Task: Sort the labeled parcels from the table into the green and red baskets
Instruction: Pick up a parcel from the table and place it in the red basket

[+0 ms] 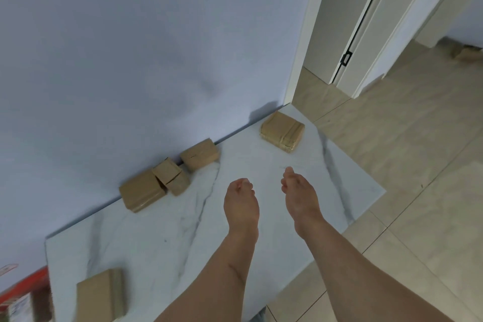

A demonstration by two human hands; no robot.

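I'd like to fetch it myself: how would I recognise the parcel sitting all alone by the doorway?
Start at the white marble table against the wall and follow it to the far corner nearest the doorway. The taped parcel lies there alone, glossy tape crossing its top, while three other boxes cluster together further left along the wall.

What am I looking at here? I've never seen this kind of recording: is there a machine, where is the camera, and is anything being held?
There is no machine. A person wears one wide-angle camera on the head, looking forward and down, so the two bare arms reaching in from the bottom are their own. The left hand and the right hand hang over a white marbled table with loosely curled fingers; neither holds anything. Five brown cardboard parcels lie on the table: a taped one at the far corner, three along the wall, and one at the near left edge. At the bottom left, part of a red basket shows beside the table. No green basket is in view.
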